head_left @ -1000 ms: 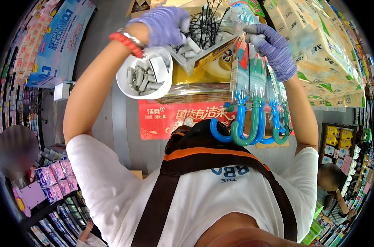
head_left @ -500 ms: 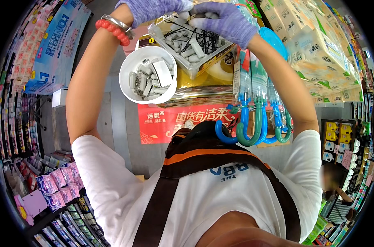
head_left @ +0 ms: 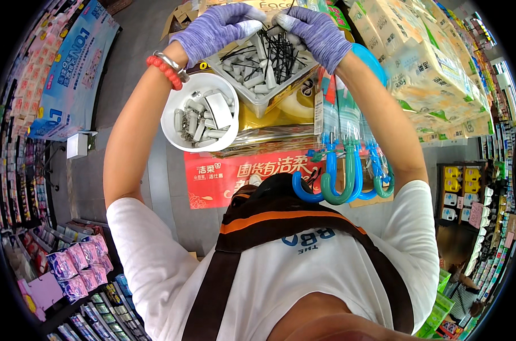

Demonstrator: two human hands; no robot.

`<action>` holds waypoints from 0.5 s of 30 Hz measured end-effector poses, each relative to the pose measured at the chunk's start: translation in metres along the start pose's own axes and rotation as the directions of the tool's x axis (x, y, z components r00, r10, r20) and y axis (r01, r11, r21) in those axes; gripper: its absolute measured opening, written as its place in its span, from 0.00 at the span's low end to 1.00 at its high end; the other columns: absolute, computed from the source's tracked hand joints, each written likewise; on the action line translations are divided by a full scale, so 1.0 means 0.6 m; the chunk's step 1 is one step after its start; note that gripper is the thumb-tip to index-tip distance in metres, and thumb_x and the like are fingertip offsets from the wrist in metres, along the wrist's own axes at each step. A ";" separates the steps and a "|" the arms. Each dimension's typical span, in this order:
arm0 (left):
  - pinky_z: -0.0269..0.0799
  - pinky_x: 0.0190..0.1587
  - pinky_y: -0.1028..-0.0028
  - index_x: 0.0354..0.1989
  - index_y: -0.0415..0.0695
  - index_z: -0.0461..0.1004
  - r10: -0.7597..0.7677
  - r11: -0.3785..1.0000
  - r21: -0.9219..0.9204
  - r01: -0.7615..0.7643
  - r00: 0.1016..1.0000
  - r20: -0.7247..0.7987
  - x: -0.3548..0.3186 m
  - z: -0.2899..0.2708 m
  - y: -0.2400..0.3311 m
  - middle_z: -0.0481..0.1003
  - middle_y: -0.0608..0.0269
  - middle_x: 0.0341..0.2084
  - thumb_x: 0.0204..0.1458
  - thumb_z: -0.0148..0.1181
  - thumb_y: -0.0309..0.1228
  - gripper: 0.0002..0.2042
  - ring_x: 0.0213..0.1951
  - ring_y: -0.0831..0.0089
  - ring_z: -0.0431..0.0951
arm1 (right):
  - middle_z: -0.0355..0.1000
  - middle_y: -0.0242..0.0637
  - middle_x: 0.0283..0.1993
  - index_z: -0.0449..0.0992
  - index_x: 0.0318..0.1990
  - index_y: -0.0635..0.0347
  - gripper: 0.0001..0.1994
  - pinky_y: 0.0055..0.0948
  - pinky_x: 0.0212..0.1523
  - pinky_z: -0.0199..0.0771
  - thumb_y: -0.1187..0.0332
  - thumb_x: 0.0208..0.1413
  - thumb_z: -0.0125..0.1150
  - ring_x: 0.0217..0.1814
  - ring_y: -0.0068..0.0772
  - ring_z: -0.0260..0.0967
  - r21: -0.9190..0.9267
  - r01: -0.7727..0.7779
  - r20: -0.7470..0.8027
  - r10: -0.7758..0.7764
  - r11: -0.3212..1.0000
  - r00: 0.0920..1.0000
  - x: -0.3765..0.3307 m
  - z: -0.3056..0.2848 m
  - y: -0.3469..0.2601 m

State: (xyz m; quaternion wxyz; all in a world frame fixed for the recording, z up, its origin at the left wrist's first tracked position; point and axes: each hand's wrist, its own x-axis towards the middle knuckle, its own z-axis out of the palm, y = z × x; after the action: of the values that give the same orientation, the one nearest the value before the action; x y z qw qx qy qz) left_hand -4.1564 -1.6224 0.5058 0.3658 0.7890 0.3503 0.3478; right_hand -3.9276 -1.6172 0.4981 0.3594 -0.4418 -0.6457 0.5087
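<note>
Both hands wear purple knitted gloves with pale fingertips, above a clear plastic tub (head_left: pixel 260 106) at the far middle. Grey security tags (head_left: pixel 257 79) with black cords fill the tub. Over its far left edge, my left hand (head_left: pixel 221 31) has thumb and fingers apart, with nothing visible between them. My right hand (head_left: pixel 319 35) pinches a black cord (head_left: pixel 292 7) over the tub's far right part; grey tags show just under its fingers. Left of the tub, a white bucket (head_left: pixel 170 122) holds more grey tags with metal pins (head_left: pixel 198 122) and a small white box (head_left: pixel 218 110).
Blue and green hook-handled umbrellas (head_left: pixel 343 184) in clear sleeves hang to the right. Stacked tissue packs (head_left: pixel 434 85) rise beyond them. A red printed panel (head_left: pixel 215 184) faces me below the gold packages (head_left: pixel 255 122). Shelves line both sides; a blurred person (head_left: pixel 465 284) is at lower right.
My hands have drawn apart and come nearer. A black cord now stands up at my right fingers. The tub and bucket sit slightly differently in view as the head has shifted.
</note>
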 end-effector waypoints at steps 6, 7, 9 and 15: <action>0.71 0.40 0.79 0.51 0.47 0.70 -0.217 0.882 -0.381 0.276 0.957 0.191 -0.010 -0.008 0.005 0.73 0.70 0.36 0.51 0.59 0.39 0.19 0.39 0.80 0.71 | 0.74 0.29 0.32 0.74 0.41 0.58 0.10 0.11 0.18 0.55 0.63 0.56 0.55 0.20 0.09 0.56 0.189 0.046 -0.012 -0.045 0.981 0.999 -0.003 0.010 -0.015; 0.72 0.40 0.79 0.51 0.46 0.70 -0.193 0.898 -0.356 0.258 0.959 0.206 -0.013 -0.007 -0.003 0.73 0.69 0.37 0.51 0.59 0.37 0.19 0.39 0.80 0.71 | 0.74 0.28 0.32 0.74 0.41 0.58 0.10 0.11 0.18 0.55 0.63 0.56 0.55 0.20 0.09 0.56 0.167 0.038 -0.015 -0.035 0.985 0.999 -0.003 0.013 -0.018; 0.72 0.39 0.79 0.51 0.45 0.70 -0.148 0.927 -0.306 0.219 0.959 0.240 -0.020 -0.006 -0.017 0.73 0.67 0.37 0.50 0.60 0.33 0.19 0.38 0.80 0.73 | 0.74 0.28 0.32 0.74 0.41 0.58 0.10 0.11 0.18 0.55 0.63 0.56 0.55 0.20 0.09 0.57 0.124 0.020 -0.022 -0.017 0.992 1.000 -0.010 0.020 -0.027; 0.74 0.34 0.80 0.43 0.39 0.72 -0.214 0.942 -0.269 0.200 0.976 -0.025 -0.029 0.025 0.015 0.75 0.63 0.32 0.45 0.63 0.25 0.15 0.33 0.79 0.75 | 0.73 0.26 0.32 0.77 0.42 0.56 0.16 0.13 0.29 0.64 0.63 0.45 0.67 0.28 0.12 0.63 -0.178 0.171 0.096 -0.156 0.969 0.983 -0.013 0.022 -0.028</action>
State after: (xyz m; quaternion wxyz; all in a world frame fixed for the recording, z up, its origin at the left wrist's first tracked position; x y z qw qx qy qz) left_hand -4.1506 -1.6455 0.5006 0.4929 0.6820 0.3914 0.3723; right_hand -3.9401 -1.6306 0.5113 0.3306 -0.3974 -0.7387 0.4326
